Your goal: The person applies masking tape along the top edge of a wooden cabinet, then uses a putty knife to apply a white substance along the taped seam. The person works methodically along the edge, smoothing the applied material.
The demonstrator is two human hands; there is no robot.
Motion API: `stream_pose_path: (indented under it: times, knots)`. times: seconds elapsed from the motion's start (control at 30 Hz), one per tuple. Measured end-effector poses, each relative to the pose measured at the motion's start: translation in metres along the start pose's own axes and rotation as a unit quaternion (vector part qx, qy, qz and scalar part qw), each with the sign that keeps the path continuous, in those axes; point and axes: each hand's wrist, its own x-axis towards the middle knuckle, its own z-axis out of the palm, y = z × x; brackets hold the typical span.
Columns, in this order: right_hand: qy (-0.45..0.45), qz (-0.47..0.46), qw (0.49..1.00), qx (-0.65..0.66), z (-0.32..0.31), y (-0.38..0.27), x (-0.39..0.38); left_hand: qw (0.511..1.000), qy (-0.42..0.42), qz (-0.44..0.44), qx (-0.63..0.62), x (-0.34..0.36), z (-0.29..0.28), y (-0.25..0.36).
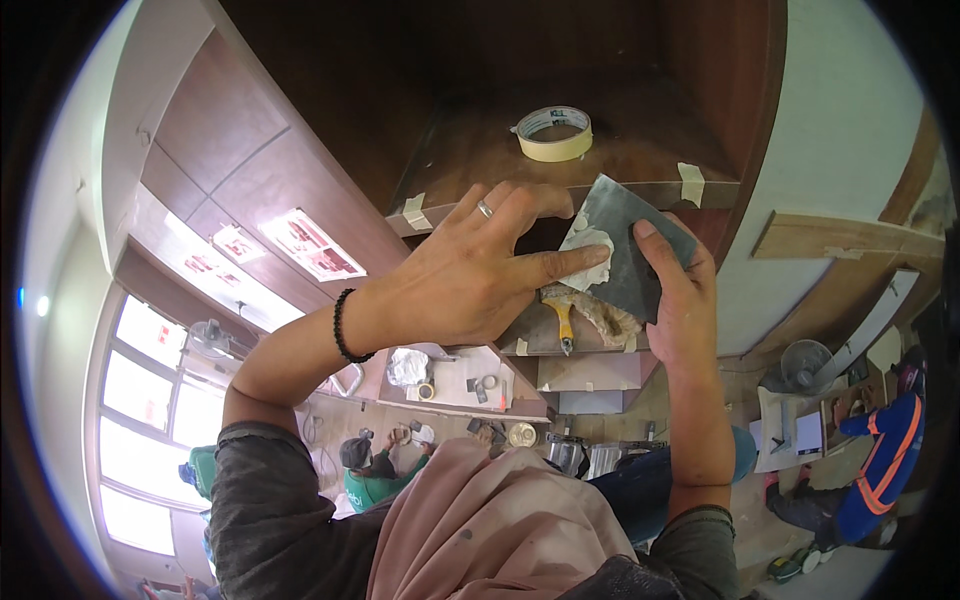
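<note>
My right hand (pixel 683 285) grips a thin dark grey square plate (pixel 640 215), thumb on its upper face and fingers behind it. White putty (pixel 592 250) is smeared along the plate's left side. My left hand (pixel 485 255), with a ring and a black bead bracelet, reaches across with fingers apart; one outstretched finger lies in the putty. Another finger is close to the edge of the brown wooden shelf (pixel 640 130). On that shelf sits a roll of pale yellow masking tape (pixel 556 150). Below my hands are a yellow-handled tool (pixel 564 328) and a beige fluffy rag (pixel 610 322).
Tape pieces (pixel 691 183) stick to the shelf's front edge. A lower bench (pixel 470 385) holds tape rolls and plastic wrapping. Behind, one person (pixel 375 470) in green crouches, and another (pixel 880 460) in blue with orange stripes bends at the right. A fan (pixel 806 366) stands nearby.
</note>
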Motion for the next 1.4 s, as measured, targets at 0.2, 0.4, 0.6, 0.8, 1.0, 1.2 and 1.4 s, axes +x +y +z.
stream_pose_path:
  times: [0.2, 0.4, 0.6, 0.8, 1.0, 1.2, 1.4]
  knots:
    - [0.028, 0.006, 1.000, -0.011, 0.003, -0.001, -0.002, 0.998, -0.002, -0.007, -0.057, -0.007, -0.006, 0.005]
    - [0.089, -0.006, 0.996, 0.020, -0.009, 0.002, -0.003, 0.988, 0.106, -0.013, -0.116, -0.008, -0.057, 0.015]
    - [0.125, -0.013, 0.992, 0.020, -0.016, -0.001, 0.002, 0.841, 0.497, -0.109, -0.183, 0.023, -0.160, -0.029]
    - [0.145, 0.002, 0.989, 0.008, -0.014, 0.004, 0.008, 0.732, 0.595, -0.166, -0.288, 0.056, -0.224, -0.103]
    - [0.115, -0.004, 0.993, 0.007, -0.021, 0.008, 0.008, 0.753, 0.564, -0.186, -0.283, 0.071, -0.247, -0.119]
    - [0.121, -0.064, 0.991, -0.005, -0.016, 0.014, 0.010, 0.748, 0.576, -0.191, -0.269, 0.081, -0.254, -0.135]
    - [0.132, -0.066, 0.989, -0.005, -0.017, 0.013, 0.009, 0.762, 0.541, -0.224, -0.276, 0.087, -0.261, -0.131]
